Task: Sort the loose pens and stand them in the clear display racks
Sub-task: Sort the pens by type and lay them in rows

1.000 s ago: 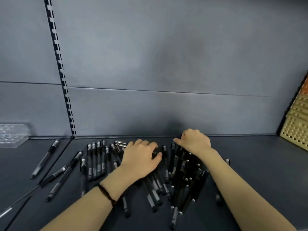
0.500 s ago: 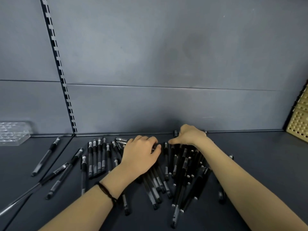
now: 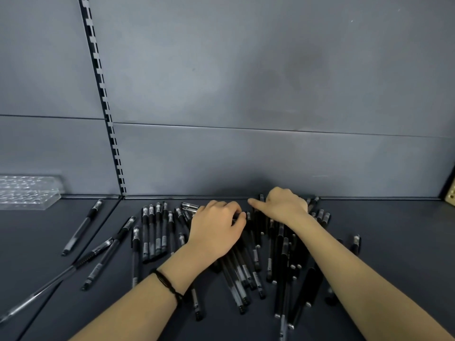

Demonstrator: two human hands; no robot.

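On the dark shelf (image 3: 394, 242), close to the grey back panel (image 3: 246, 156), loose black pens (image 3: 283, 257) lie in a heap, most with their length running front to back. Both hands are on it, palms down. The left hand (image 3: 216, 230) covers the heap's left part; its fingers (image 3: 221, 207) curl over the far ends of several pens and the thumb closes in against them, so it grasps a few. A dark band (image 3: 170, 286) circles that wrist. The right hand (image 3: 285, 207) rests just beside it, nearer the panel, thumb stretched out to the left. Its fingers bend down out of sight behind the knuckles, and I cannot tell whether they are grasping anything.

Left of the heap a short row (image 3: 155, 232) of pens lies side by side, caps toward the panel. More pens lie scattered further left, one alone (image 3: 83, 227) near the rack (image 3: 27, 193), which is clear and stands at the shelf's far left against the panel, well apart from the hands. A slotted upright (image 3: 103, 94) runs up the panel. At the right edge a bit of pegboard (image 3: 451, 195) shows.
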